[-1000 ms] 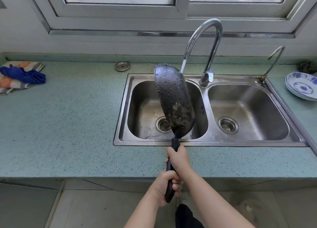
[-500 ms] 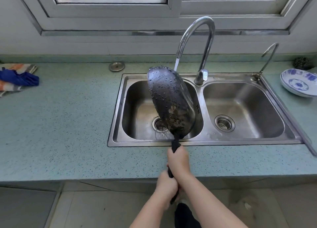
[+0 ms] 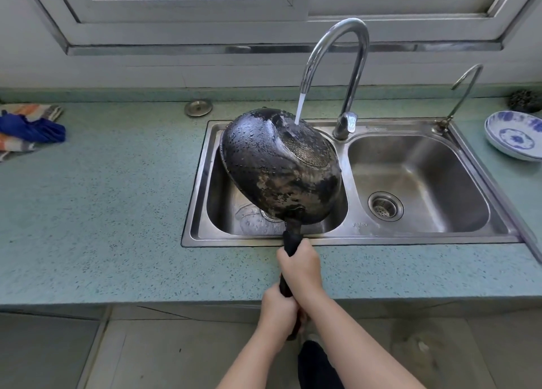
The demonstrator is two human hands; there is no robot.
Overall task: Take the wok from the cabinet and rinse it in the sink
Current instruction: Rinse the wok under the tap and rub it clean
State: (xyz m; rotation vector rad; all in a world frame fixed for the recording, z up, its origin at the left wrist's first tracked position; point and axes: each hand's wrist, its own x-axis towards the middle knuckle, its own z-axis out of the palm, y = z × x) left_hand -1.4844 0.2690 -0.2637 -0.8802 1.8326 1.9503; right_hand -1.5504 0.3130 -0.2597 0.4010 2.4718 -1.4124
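The black wok [image 3: 278, 166] hangs bottom-up over the left basin of the steel double sink [image 3: 425, 236], its wet, worn underside facing me. Water runs from the curved faucet [image 3: 349, 66] onto the wok's upper right part. The wok's black handle points toward me over the counter edge. My right hand [image 3: 302, 268] grips the handle nearer the wok. Behind it, at the handle's end, my left hand [image 3: 278, 309] is closed around the same handle.
A blue-and-white bowl [image 3: 513, 136] sits on the teal counter [image 3: 102, 198] at the right, with a dark scrubber [image 3: 525, 100] behind it. A blue cloth on a striped towel [image 3: 29, 127] lies far left. A metal drain plug [image 3: 198, 107] rests behind the sink. A thin second tap [image 3: 463, 92] stands at the right basin.
The wok has rolled from standing edge-on to bottom-up, and the water stream now lands on its underside. Both hands kept their grip on the handle.
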